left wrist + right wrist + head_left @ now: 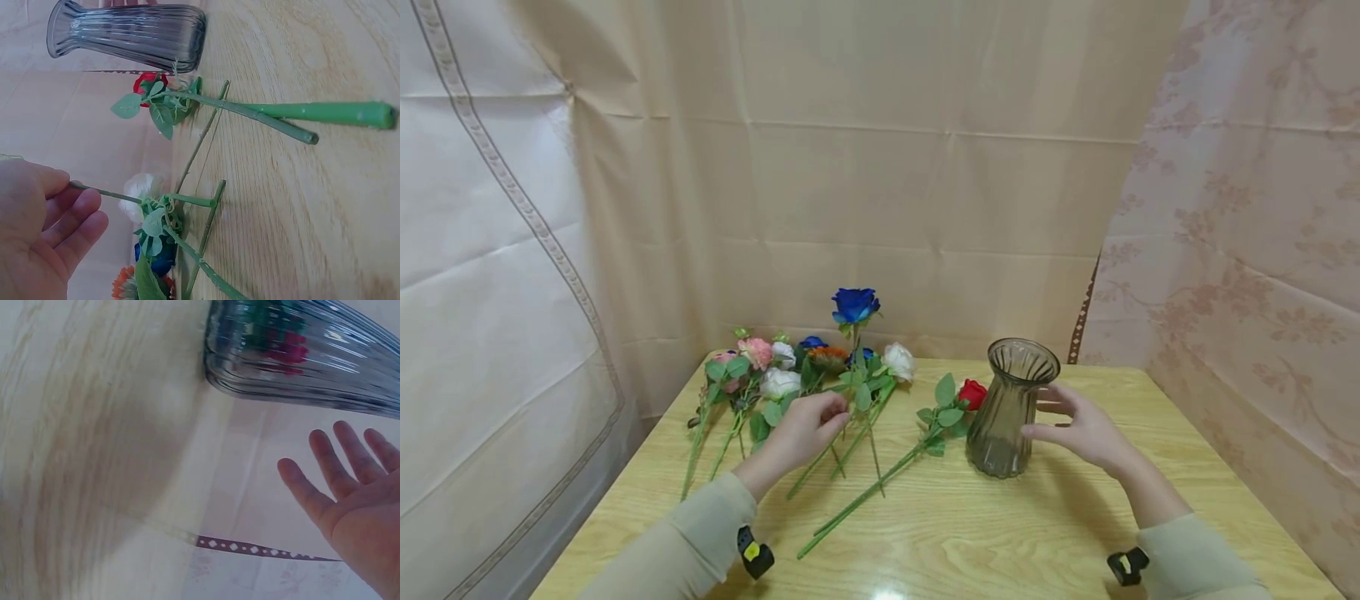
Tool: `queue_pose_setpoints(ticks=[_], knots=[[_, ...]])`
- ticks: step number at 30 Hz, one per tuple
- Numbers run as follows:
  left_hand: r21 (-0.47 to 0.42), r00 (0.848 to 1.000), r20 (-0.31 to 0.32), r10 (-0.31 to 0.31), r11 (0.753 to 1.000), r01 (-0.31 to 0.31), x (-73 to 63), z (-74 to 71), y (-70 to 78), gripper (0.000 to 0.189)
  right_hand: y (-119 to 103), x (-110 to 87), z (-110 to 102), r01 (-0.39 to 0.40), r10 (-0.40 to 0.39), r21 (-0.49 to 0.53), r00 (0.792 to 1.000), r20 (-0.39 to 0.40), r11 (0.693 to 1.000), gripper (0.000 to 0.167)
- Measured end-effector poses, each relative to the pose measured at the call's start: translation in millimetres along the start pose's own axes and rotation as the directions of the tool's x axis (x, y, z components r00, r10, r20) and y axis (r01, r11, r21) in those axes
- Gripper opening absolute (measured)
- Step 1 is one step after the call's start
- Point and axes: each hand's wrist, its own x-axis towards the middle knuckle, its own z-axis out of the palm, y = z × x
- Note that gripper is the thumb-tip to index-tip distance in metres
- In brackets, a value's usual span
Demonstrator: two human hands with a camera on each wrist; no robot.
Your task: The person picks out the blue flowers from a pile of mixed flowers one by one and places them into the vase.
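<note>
My left hand pinches the thin green stem of a blue rose, which stands upright above the other flowers. In the left wrist view the pinched stem runs down from the fingertips, its bloom out of sight. My right hand is beside a ribbed, smoky glass vase, fingers spread and relaxed. The right wrist view shows a gap between those fingers and the upright vase. A red rose lies just left of the vase, its stem pointing toward the front of the table.
Several flowers lie on the left of the wooden table, among them a pink bloom, a white rose and an orange flower. A beige curtain hangs behind, with a patterned one at right.
</note>
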Motion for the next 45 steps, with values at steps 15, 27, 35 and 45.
queue_pose_setpoints(ticks=[15, 27, 35, 45], knots=[[-0.002, 0.999, -0.027, 0.029, 1.0, -0.029, 0.6, -0.6, -3.0, 0.007, -23.0, -21.1, -12.6, 0.052, -0.056, -0.058, 0.995, -0.078, 0.997, 0.041], [-0.016, 0.997, -0.038, 0.074, 0.997, -0.075, 0.7, 3.6, -0.1, 0.005, -31.2, -23.9, 5.9, 0.197, -0.216, 0.145, 0.968, 0.129, 0.97, 0.029], [0.01, 0.993, -0.054, 0.101, 0.995, -0.101, -0.6, 9.3, 3.7, 0.005, -45.1, -16.3, 30.8, 0.211, -0.253, 0.202, 0.944, 0.212, 0.956, 0.039], [-0.028, 0.997, -0.006, 0.076, 0.997, -0.076, -2.4, 12.5, 12.4, 0.01, -68.2, -4.6, 59.8, 0.181, -0.246, 0.268, 0.941, 0.233, 0.946, 0.044]])
